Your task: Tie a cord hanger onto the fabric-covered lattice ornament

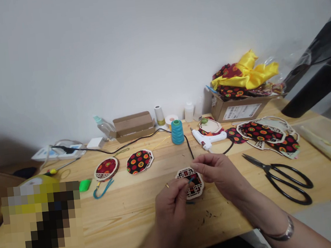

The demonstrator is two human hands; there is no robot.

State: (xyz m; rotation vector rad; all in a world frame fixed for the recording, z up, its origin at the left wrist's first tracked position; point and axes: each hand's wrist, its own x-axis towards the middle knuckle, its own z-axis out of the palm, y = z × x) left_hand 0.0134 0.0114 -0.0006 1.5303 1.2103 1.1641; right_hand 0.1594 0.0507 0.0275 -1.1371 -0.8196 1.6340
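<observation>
Directly in front of the spool [177,133], the panel [199,184] lies between the two hands: a pale, fretted frame with notched corners over dark red-and-black fabric. Whether it rests on the worktop [110,219] or is slightly raised cannot be told. Left hand [171,201]: fingers closed in a pinch on the blue cord [191,179], over the panel. Right hand [215,169]: thumb and forefinger brought together beside the panel's upper edge; whether they grip anything cannot be told.

The worktop is light, grained wood; dark scraps [209,214] lie forward of the spool. A plain pale wall [146,44] stands behind it. Right of the spool: glue gun [209,138], then scissors [265,168], nearer the front.

Behind and right of the spool, a labelled carton [217,110] is heaped with yellow cloth [250,77] and patterned cloth [229,91]. Behind and left, a long box [133,125] stands open; its contents cannot be made out.
</observation>
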